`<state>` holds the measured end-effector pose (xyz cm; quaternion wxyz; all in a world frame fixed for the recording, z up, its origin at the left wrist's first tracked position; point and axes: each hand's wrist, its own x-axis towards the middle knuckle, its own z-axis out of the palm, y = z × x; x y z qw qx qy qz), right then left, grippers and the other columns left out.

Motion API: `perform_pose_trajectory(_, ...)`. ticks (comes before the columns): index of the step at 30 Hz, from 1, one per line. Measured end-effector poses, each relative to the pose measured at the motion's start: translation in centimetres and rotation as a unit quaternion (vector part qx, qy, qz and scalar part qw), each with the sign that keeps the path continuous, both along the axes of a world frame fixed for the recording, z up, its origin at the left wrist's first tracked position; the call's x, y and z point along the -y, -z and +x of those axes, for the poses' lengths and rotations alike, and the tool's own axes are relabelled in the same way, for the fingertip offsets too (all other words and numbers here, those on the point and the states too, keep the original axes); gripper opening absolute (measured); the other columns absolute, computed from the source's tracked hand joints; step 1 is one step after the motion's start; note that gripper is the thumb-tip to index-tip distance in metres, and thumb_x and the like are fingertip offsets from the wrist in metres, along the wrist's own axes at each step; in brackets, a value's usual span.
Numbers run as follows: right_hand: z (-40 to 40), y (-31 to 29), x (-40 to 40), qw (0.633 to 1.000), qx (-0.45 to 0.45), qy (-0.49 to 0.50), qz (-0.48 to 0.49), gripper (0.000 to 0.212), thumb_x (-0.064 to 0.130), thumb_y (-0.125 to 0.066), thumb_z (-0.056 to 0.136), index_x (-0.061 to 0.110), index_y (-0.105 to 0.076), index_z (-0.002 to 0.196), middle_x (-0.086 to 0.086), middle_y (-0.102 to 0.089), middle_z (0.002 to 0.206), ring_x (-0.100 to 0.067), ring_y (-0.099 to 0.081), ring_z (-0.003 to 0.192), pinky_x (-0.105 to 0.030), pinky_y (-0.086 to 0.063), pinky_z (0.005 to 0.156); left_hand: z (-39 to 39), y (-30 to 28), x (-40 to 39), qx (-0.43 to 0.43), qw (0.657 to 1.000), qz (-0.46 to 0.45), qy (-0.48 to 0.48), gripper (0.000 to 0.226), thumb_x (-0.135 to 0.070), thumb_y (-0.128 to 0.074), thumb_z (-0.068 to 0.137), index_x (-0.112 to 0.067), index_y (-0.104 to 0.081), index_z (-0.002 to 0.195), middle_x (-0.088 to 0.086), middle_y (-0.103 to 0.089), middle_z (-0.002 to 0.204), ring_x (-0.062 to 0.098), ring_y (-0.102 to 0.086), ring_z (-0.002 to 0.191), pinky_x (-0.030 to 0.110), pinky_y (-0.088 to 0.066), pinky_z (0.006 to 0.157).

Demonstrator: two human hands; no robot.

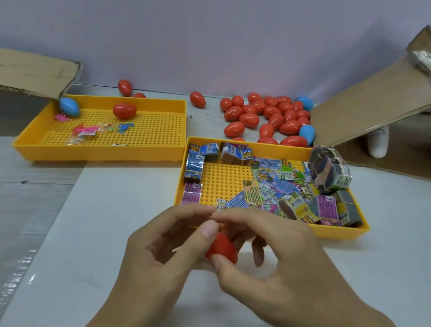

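Note:
A red plastic egg piece [221,247] sits between both hands low in the middle of the view, over the white table. My left hand [162,249] grips it from the left, thumb on its top. My right hand [265,255] holds it from the right, thumb under it and fingers curled over the top. Most of the egg is hidden by the fingers. Just beyond the hands stands a yellow tray [336,233] with several printed paper leaflets [268,189] and banded leaflet stacks [330,169].
A second yellow tray [94,157] at the left holds a blue egg [69,106], a red egg [124,110] and small toys [84,131]. Several red eggs [264,115] lie at the back by the wall. Cardboard flaps stand at the left [23,71] and right [387,95].

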<state>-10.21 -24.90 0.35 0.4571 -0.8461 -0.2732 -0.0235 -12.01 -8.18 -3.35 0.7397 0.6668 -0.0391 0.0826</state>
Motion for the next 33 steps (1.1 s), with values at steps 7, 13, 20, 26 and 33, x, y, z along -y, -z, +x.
perform_pose_trajectory(7,-1.2,1.0,-0.3,0.991,-0.062,0.051,0.107,0.030,0.032,-0.081,0.074,0.029,-0.073,0.103,0.010,-0.070,0.091,-0.017,-0.066,0.079,-0.029,-0.051,0.054,-0.3,-0.2,0.0,-0.022,0.999,-0.029,-0.032,0.014,-0.030,-0.081,0.069,-0.019,-0.078,0.077,0.010,-0.074,0.077,0.027,-0.074,0.068,0.036,-0.060,0.058)
perform_pose_trajectory(13,-1.5,1.4,-0.2,0.977,-0.102,0.080,0.167,0.022,0.034,-0.077,0.079,0.028,-0.078,0.101,0.008,-0.075,0.087,-0.015,-0.069,0.072,-0.031,-0.056,0.062,-0.3,-0.4,0.0,-0.032,0.998,-0.058,-0.016,0.026,-0.039,-0.075,0.078,-0.013,-0.076,0.079,0.012,-0.073,0.076,0.028,-0.074,0.065,0.030,-0.060,0.059)
perform_pose_trajectory(20,-1.6,1.1,-0.1,0.955,-0.172,0.056,0.234,0.029,0.034,-0.071,0.080,0.022,-0.077,0.105,0.003,-0.073,0.073,-0.010,-0.066,0.059,-0.014,-0.048,0.054,-0.8,-0.3,0.0,-0.021,0.999,-0.036,-0.018,0.025,-0.041,-0.070,0.082,-0.017,-0.077,0.088,0.010,-0.074,0.078,0.025,-0.073,0.063,0.032,-0.060,0.060)
perform_pose_trajectory(26,-1.5,1.2,0.2,0.946,-0.199,0.060,0.250,0.033,0.038,-0.074,0.073,0.023,-0.077,0.102,-0.002,-0.073,0.075,-0.014,-0.067,0.060,-0.019,-0.048,0.048,-1.0,-0.5,0.1,-0.014,0.999,-0.041,-0.017,0.021,-0.038,-0.071,0.081,-0.020,-0.078,0.090,0.008,-0.076,0.082,0.024,-0.074,0.065,0.030,-0.060,0.063)
perform_pose_trajectory(33,-1.2,1.2,0.7,0.951,-0.189,0.049,0.239,0.032,0.031,-0.078,0.070,0.026,-0.076,0.102,-0.001,-0.075,0.089,-0.014,-0.069,0.072,-0.016,-0.050,0.058,-1.0,-0.3,0.1,-0.016,0.998,-0.058,-0.005,0.031,-0.032,-0.074,0.075,-0.025,-0.078,0.105,0.008,-0.077,0.098,0.027,-0.076,0.087,0.028,-0.060,0.077)
